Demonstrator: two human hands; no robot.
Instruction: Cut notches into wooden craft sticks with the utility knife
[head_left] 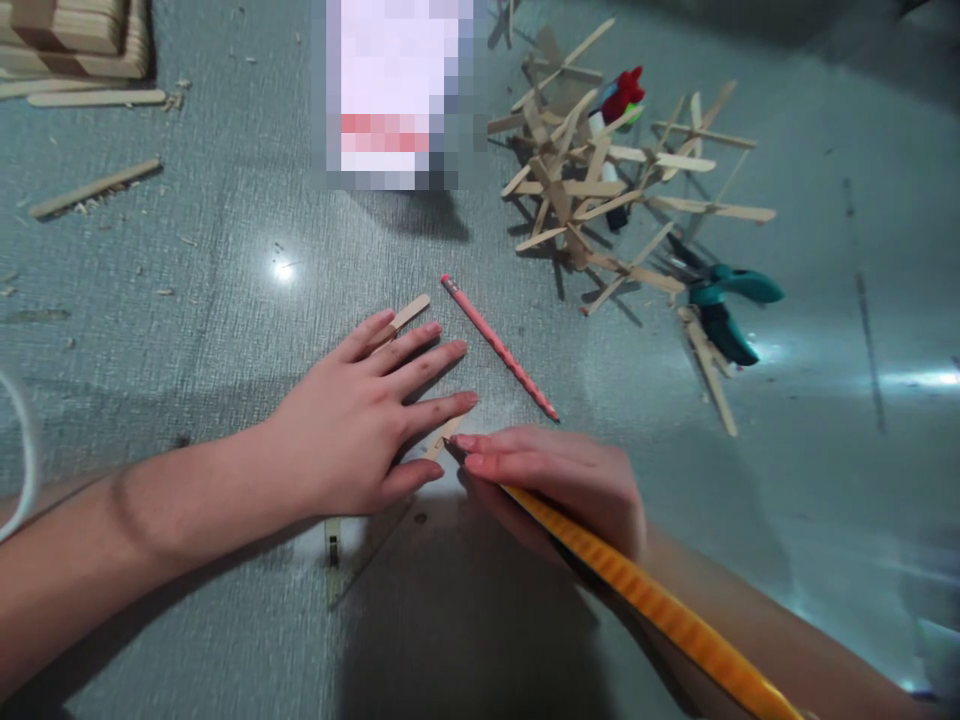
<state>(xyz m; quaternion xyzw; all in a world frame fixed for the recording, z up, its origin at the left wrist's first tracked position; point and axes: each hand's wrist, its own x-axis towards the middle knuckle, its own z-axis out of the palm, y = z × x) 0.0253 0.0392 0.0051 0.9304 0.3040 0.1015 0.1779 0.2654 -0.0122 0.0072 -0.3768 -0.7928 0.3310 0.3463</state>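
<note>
My left hand (375, 410) lies flat with fingers spread, palm down over wooden craft sticks. One stick (411, 312) pokes out past its index finger. Another stick (444, 438) shows between its little finger and thumb. My right hand (555, 480) is closed around a long orange pencil-like tool (637, 580), and the dark tip touches the stick beside my left hand. A clear ruler or set square (334, 560) is partly under my left hand. The pink pencil (499, 348) rests just beyond both hands.
Crossed sticks (570, 190) form a loose structure at the upper right, next to green-handled pliers (724, 300). Bundled sticks (75, 30) are at the top left, with a loose stick (97, 188) and shavings below. A blurred pale object (390, 90) stands at the top.
</note>
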